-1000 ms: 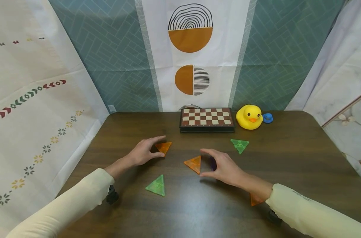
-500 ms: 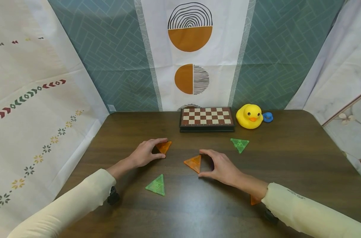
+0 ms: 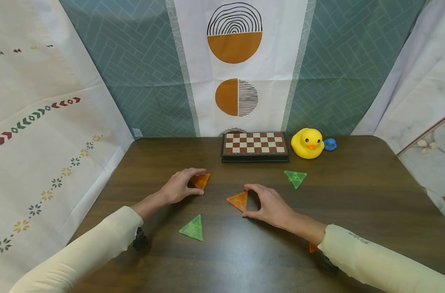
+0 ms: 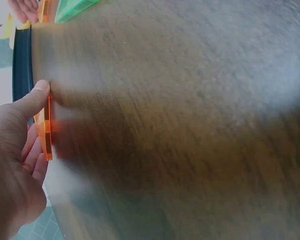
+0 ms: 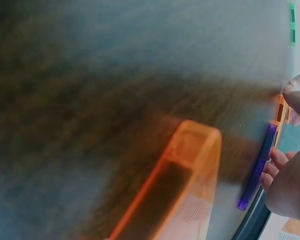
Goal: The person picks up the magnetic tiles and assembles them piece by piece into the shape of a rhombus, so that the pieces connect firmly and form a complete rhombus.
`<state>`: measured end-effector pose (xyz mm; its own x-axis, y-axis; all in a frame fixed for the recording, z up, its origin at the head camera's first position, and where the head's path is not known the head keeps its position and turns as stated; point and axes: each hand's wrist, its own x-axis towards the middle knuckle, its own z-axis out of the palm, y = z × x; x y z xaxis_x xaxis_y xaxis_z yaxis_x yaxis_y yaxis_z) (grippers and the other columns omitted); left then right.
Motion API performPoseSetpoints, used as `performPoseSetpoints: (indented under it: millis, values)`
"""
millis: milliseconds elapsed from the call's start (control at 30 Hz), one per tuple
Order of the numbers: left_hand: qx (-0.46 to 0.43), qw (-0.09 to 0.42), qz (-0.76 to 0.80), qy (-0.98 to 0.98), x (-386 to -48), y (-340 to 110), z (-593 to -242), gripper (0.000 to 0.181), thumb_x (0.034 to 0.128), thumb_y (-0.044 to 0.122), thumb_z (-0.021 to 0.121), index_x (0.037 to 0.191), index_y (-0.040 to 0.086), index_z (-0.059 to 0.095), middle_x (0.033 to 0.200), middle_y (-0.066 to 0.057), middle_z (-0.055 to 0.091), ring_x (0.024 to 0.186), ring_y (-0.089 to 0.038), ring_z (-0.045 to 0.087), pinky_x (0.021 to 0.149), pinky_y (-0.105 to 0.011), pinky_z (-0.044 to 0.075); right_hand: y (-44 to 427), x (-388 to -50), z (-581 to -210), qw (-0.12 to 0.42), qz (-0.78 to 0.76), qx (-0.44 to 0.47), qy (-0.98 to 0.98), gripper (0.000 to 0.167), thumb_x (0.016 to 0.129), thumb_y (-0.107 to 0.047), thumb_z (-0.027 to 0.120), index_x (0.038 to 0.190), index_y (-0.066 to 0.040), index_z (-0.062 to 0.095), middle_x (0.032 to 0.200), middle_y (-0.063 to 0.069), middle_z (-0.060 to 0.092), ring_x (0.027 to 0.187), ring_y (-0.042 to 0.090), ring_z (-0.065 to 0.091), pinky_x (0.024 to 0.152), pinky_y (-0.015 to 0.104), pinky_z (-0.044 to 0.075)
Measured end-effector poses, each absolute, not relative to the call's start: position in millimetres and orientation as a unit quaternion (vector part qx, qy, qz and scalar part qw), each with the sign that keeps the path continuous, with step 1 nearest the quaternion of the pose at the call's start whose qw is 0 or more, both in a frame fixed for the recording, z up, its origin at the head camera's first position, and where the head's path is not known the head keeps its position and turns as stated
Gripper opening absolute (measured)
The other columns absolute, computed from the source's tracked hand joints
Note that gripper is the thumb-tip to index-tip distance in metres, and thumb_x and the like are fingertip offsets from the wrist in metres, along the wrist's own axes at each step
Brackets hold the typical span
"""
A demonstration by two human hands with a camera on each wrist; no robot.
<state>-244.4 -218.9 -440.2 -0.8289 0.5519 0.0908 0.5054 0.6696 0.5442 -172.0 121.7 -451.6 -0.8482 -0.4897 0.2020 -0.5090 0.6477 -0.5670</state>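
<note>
Around a translucent orange triangular tile (image 3: 201, 180) at left, my left hand (image 3: 182, 186) has its thumb and index finger at the edges. In the left wrist view, the thumb rests at one end of that tile (image 4: 46, 127) with fingers behind. My right hand (image 3: 275, 207) pinches a second orange triangular tile (image 3: 238, 201) by two corners, near the table's middle. A purple tile (image 5: 257, 170) stands close to the right fingers in the right wrist view; the hand hides it in the head view. A third orange tile (image 3: 312, 247) lies partly under the right sleeve.
Two green triangular tiles lie on the dark wooden table (image 3: 244, 260): one green tile (image 3: 194, 228) in front, another green tile (image 3: 295, 178) at right. Along the back edge stand a chessboard box (image 3: 255, 147), a yellow duck (image 3: 307, 143) and a blue duck (image 3: 330, 144).
The right hand has moved slightly left, its thumb and index finger closing onto the orange tile's corners. The left fingers have come in around the left orange tile, which shifted slightly left.
</note>
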Motion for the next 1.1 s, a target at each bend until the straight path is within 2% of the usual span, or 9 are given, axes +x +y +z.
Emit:
performPoseSetpoints:
  millis: [267,733,933,1100]
  values:
    - [0.285,0.035,0.271,0.919,-243.1,-219.4,-438.5,0.072,0.0882,0.027,0.09,0.149,0.004,0.059,0.136,-0.013,0.06,0.118,-0.032,0.061,0.1,-0.053,0.054,120.3,-173.1,-451.8,0.019,0.313,0.281,-0.907,0.075,0.08,-0.028,0.097,0.14,0.0,0.061,0.138,0.013,0.067,0.125,0.033,0.064,0.107,0.055,0.051]
    - [0.273,0.049,0.307,0.91,-245.9,-220.8,-438.3,0.07,0.0837,0.023,0.094,0.142,0.012,0.056,0.136,-0.011,0.065,0.123,-0.031,0.062,0.107,-0.053,0.052,122.4,-174.6,-452.0,0.022,0.316,0.29,-0.903,0.078,0.079,-0.028,0.098,0.141,0.0,0.061,0.137,0.013,0.068,0.124,0.035,0.065,0.105,0.057,0.052]
    - [0.283,0.036,0.311,0.907,-245.4,-221.9,-437.6,0.069,0.0831,0.022,0.094,0.14,0.013,0.057,0.133,-0.01,0.066,0.12,-0.029,0.063,0.103,-0.051,0.054,123.2,-174.9,-450.3,0.007,0.323,0.284,-0.903,0.08,0.078,-0.029,0.098,0.143,0.0,0.06,0.14,0.013,0.067,0.127,0.034,0.064,0.107,0.057,0.051]
    - [0.28,0.026,0.322,0.904,-245.2,-223.0,-437.2,0.061,0.0858,0.016,0.091,0.138,0.011,0.06,0.125,-0.007,0.068,0.111,-0.025,0.066,0.096,-0.045,0.058,123.3,-175.1,-448.9,0.007,0.321,0.287,-0.903,0.081,0.078,-0.028,0.098,0.143,0.0,0.059,0.14,0.014,0.067,0.126,0.034,0.064,0.107,0.056,0.051]
